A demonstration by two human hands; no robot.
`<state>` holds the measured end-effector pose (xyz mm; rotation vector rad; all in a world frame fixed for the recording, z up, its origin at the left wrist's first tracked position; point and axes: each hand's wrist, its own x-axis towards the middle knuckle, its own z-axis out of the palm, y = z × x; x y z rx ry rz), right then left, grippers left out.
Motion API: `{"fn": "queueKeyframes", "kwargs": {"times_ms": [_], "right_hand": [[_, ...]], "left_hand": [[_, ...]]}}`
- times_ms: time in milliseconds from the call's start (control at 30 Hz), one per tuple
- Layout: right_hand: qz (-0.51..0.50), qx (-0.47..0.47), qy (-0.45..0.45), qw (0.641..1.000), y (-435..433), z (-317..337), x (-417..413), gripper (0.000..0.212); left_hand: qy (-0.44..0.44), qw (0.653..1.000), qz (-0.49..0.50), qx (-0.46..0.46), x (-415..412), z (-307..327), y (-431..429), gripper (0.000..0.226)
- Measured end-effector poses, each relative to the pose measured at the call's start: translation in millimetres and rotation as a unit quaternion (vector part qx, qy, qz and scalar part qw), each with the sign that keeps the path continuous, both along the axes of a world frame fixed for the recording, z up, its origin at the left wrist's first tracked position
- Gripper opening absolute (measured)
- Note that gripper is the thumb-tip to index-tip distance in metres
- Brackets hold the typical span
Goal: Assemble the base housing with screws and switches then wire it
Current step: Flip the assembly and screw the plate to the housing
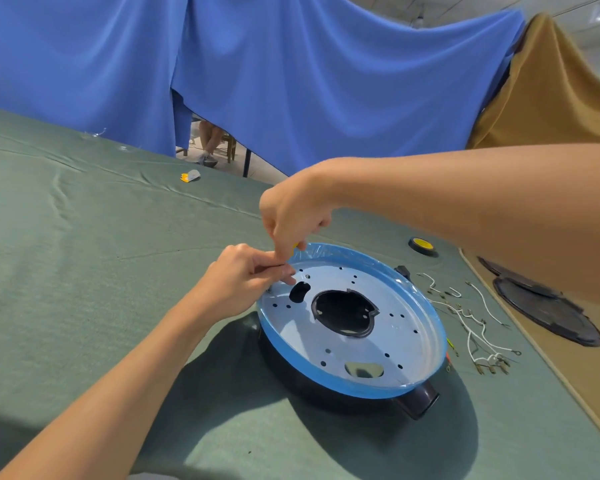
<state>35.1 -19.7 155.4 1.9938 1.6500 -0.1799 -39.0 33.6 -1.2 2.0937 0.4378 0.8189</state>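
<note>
1. Broadly, a blue cloth (291, 81) hangs across the back, with a tan cloth (551, 98) draped at the right.
2. A green-covered tabletop (84, 254) fills the lower part of the view.
3. The base housing (371, 344) sits on the tabletop right of centre. It is a round dark shell with a pale perforated plate on top and blue film around its rim. A large central opening (343, 313) shows dark inside, and a stubby black handle (418, 400) juts out at the near right.
4. Two black discs (548, 313) lie overlapping on the tan surface at the right, well apart from the housing.
5. Both hands meet at the housing's far-left rim, touching each other.
   - The left hand (243, 282) has its fingers bunched, with the fingertips on the plate. Whether they pinch anything cannot be told.
   - The right hand (291, 213) reaches in from above with its fingers pointing down, closed around a small yellow thing (296, 244) that is mostly hidden.
6. White wires (475, 327) with metal terminals lie scattered just beside the housing's right edge.
7. A black-and-yellow tape roll (422, 244) rests beyond the housing.
8. A small yellow-and-white scrap (190, 175) lies near the tabletop's far edge.
</note>
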Motion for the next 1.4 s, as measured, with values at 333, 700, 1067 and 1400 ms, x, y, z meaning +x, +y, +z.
{"fn": "queueKeyframes", "kwargs": {"times_ms": [333,700,1067,1400], "right_hand": [[0.197,0.020,-0.077,0.977,0.2,-2.8,14.4,0.043],[-0.175,-0.041,0.061,0.982,31.9,-9.5,-12.0,0.021],[0.122,0.031,-0.038,0.991,0.6,2.9,5.7,0.018],[0.106,0.039,-0.016,0.993,9.7,-3.5,10.4,0.038]], "left_hand": [[-0.024,1.000,-0.003,-0.016,1.7,-2.6,-0.4,0.014],[-0.087,0.994,0.026,-0.066,0.0,-4.3,-4.5,0.013],[-0.101,0.990,0.056,-0.077,1.3,-5.0,-2.3,0.013],[-0.049,0.998,0.034,-0.014,-1.7,-3.9,3.4,0.006]]}}
